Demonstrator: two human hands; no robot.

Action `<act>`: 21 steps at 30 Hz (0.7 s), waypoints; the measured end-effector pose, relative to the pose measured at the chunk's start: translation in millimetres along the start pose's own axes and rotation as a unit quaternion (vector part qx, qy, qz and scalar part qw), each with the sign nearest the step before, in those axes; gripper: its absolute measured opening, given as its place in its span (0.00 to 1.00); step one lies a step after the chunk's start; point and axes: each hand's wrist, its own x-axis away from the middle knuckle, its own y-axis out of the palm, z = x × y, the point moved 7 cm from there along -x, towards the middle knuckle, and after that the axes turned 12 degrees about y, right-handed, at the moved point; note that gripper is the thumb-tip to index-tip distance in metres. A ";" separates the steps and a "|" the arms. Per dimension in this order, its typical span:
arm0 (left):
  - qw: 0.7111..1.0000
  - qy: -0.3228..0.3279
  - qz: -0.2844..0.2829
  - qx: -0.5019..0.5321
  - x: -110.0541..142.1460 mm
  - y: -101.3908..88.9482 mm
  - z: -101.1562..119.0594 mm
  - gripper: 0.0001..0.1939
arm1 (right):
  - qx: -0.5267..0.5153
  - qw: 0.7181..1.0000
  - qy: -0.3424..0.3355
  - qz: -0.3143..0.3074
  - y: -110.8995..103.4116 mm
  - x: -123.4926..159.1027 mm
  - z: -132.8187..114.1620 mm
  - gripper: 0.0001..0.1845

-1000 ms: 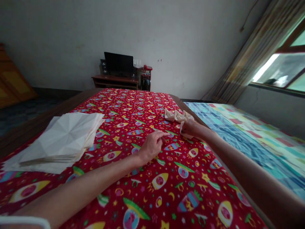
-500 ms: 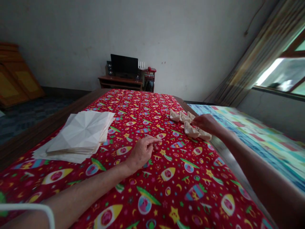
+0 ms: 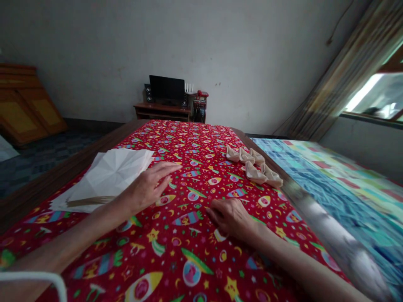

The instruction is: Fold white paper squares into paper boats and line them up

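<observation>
My left hand (image 3: 154, 184) is at the right edge of a stack of creased white paper sheets (image 3: 116, 165). Its fingers stretch forward with the thumb apart, holding nothing I can see. The forearm covers part of the stack. On the red patterned cloth in the middle, my right hand (image 3: 231, 216) is curled closed, with nothing visible in it. Beyond it, near the table's right side, stand several folded cream paper pieces (image 3: 255, 173) in two short rows. They touch or nearly touch one another.
The red printed cloth (image 3: 195, 226) covers the table, leaving a dark wooden edge (image 3: 302, 197) bare on the right. A bed with a patchwork cover (image 3: 333, 180) is beside it. Against the far wall, a monitor (image 3: 166, 89) rests on a stand. A white cable (image 3: 34, 276) crosses the lower left.
My right hand has left the folded paper pieces and come back to the middle of the cloth. My left hand has moved left to the paper stack, its fingers spreading.
</observation>
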 end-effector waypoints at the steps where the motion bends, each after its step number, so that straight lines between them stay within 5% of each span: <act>1: 0.999 -0.003 -0.020 -0.035 12.9 -8.6 -10.9 0.19 | -0.006 1.000 -0.001 0.007 -0.2 0.6 0.4 0.16; 6: 0.980 -0.103 -0.098 -0.136 94.1 -37.7 -69.4 0.32 | -0.012 1.000 -0.003 0.014 -2.6 1.7 1.4 0.16; 9: 0.966 -0.147 -0.171 -0.125 127.5 -39.7 -88.4 0.30 | -0.013 1.000 0.003 0.011 -2.2 0.8 0.9 0.16; 15: 0.966 -0.166 -0.151 -0.126 127.6 -49.7 -101.0 0.29 | -0.006 1.000 0.002 0.023 0.0 2.1 2.4 0.17; 21: 0.954 -0.148 -0.204 -0.160 117.6 -43.5 -87.4 0.28 | -0.013 1.000 -0.005 0.026 -0.9 2.4 2.5 0.17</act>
